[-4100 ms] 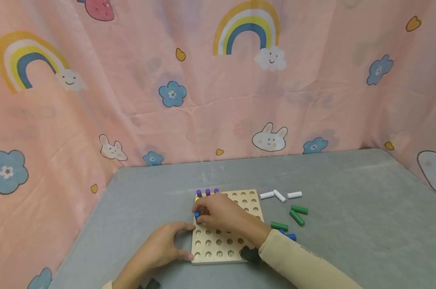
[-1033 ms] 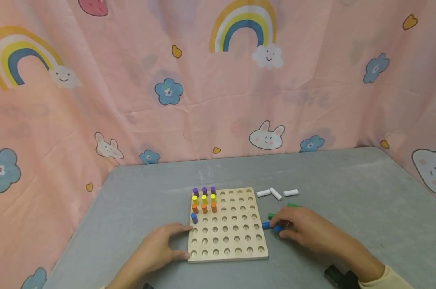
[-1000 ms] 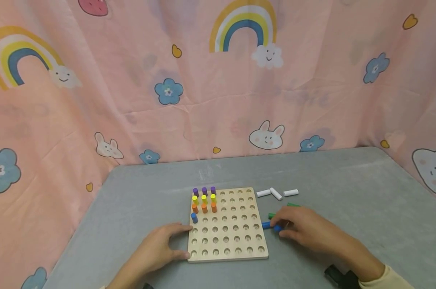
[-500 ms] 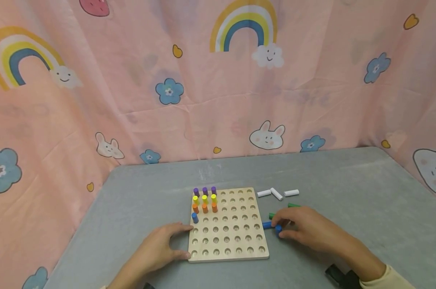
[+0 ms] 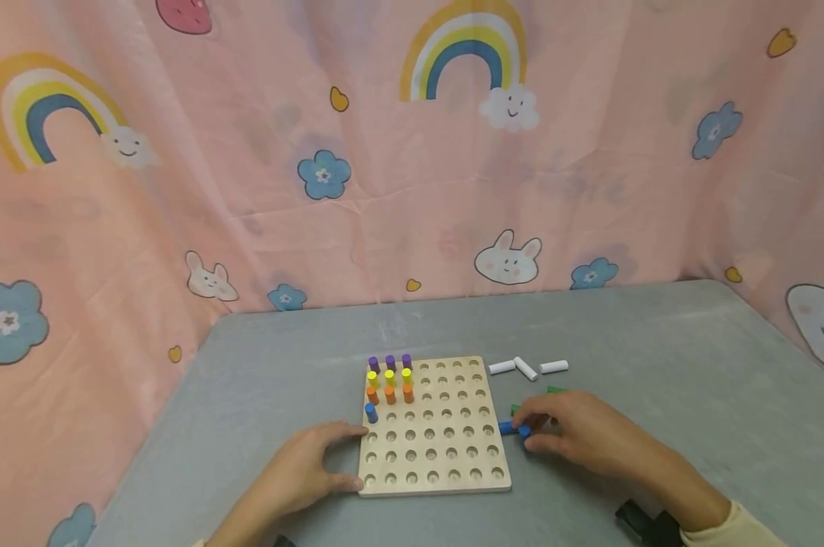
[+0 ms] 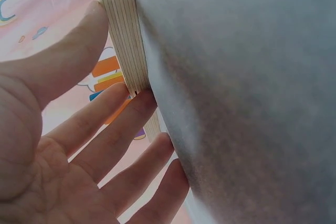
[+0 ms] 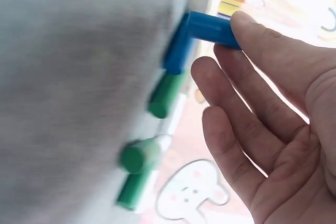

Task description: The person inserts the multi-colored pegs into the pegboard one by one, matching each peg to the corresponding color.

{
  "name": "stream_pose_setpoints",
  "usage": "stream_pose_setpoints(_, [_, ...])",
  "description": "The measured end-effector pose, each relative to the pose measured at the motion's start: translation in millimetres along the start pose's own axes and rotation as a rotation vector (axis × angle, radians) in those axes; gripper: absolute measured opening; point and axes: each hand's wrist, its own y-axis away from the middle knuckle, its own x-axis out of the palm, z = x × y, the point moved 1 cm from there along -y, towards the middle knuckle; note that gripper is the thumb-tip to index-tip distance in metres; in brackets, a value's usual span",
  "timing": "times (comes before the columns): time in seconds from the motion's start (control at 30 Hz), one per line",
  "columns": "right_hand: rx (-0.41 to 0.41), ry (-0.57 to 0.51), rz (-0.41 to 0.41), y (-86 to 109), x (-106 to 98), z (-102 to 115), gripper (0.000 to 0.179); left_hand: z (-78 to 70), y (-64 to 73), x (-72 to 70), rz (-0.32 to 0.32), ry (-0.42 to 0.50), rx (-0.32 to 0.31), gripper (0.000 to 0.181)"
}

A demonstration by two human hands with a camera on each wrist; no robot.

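A square wooden pegboard (image 5: 439, 456) lies on the grey table with rows of round holes. Upright in its left columns stand purple pegs (image 5: 390, 363), yellow pegs (image 5: 389, 377) and orange pegs (image 5: 390, 395), plus one blue peg (image 5: 370, 413) below them. My left hand (image 5: 302, 463) rests against the board's left side, thumb and fingertips touching the edge, fingers fairly straight. Right of the board, my right hand (image 5: 582, 433) pinches a second blue peg (image 7: 212, 28) between thumb and finger, its other fingers loosely bent. Another blue peg (image 7: 178, 48) lies by the board's edge.
Three white pegs (image 5: 554, 367) lie off the board's upper right. Green pegs (image 7: 165, 95) lie near my right hand, partly hidden by it in the head view. A pink printed curtain (image 5: 412, 190) hangs behind the table.
Since the oldest frame, the right hand has left the blue peg standing in the board and moved right to another blue peg, which it has tilted slightly. The left hand stays at the edge.
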Motion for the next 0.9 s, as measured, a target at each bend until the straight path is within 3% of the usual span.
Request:
stream_pose_setpoints(0.33, [-0.022, 0.011, -0.022, -26.0, -13.2, 32.1, 0.022, -1.1, -1.5, 1.4, -0.004, -0.009, 0.013, 0.063])
stream_pose_setpoints(0.6, [-0.084, -0.086, -0.012, -53.2, 2.0, 49.8, 0.018, 3.0, 0.2, 4.3, -0.007, -0.01, 0.026, 0.063])
stream_pose_setpoints(0.9, [-0.042, -0.11, 0.001, -82.8, 15.9, 71.2, 0.021, 1.6, 0.4, 2.7, -0.026, -0.018, 0.044, 0.063])
